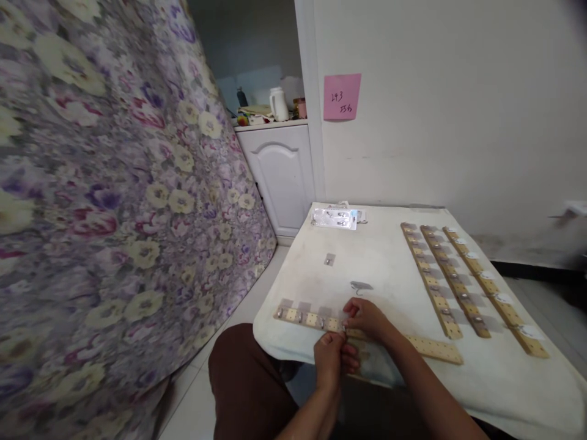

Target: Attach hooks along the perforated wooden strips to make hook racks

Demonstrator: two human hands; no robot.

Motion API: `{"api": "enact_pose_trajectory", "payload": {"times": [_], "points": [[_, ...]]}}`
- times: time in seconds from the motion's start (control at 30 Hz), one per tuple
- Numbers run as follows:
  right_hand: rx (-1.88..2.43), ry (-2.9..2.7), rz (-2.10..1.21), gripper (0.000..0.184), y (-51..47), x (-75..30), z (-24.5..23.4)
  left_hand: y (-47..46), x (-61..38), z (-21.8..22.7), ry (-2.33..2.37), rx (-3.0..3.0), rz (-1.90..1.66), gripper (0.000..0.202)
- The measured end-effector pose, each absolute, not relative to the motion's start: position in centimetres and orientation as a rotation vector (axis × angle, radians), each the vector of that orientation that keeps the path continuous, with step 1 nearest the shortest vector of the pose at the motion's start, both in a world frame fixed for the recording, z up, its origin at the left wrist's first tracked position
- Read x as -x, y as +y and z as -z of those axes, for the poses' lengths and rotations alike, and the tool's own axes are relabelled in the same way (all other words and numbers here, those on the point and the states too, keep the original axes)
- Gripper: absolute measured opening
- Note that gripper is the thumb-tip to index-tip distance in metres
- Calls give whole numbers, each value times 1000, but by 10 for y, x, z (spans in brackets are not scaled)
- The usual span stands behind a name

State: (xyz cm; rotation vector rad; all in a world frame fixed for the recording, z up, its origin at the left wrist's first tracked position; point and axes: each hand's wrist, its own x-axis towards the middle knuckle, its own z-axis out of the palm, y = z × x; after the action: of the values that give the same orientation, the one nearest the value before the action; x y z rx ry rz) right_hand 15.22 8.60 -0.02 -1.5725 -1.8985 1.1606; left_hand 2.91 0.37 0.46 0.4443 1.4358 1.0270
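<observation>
A long wooden strip (427,348) with rows of small holes lies along the table's near edge. Toward its left end sit several clear adhesive hooks (300,314) with metal hook parts. My right hand (368,319) is over the middle of the strip, thumb and finger pinched on another small adhesive hook (343,326). From the near side, my left hand (331,357) has its fingertips closed at the same hook, close to the strip's edge. Most of that hook is hidden by fingers. A loose clear hook (362,285) lies beyond my right hand, and a square pad with a hook (329,260) is farther left.
Three wooden strips (431,278) with hooks lie on the white table (380,250) at the right. Clear hook packaging (334,218) is at the back. A floral curtain (137,201) hangs at left, beside a white cabinet (279,174). A pink note (342,97) is on the wall.
</observation>
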Motion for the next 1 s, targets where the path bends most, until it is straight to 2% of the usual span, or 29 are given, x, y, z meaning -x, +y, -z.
{"api": "enact_pose_trajectory", "payload": {"times": [0.63, 0.77, 1.0], "points": [[1428, -1854, -1201, 30, 84, -157, -5, 1, -25, 2, 1327, -532, -1040, 28], [1436, -1759, -1045, 17, 81, -166, -8, -2, -24, 2, 1297, -527, -1072, 33], [1675, -1581, -634, 17, 96, -197, -10, -4, -25, -1, 1316, -538, -1112, 33]]}}
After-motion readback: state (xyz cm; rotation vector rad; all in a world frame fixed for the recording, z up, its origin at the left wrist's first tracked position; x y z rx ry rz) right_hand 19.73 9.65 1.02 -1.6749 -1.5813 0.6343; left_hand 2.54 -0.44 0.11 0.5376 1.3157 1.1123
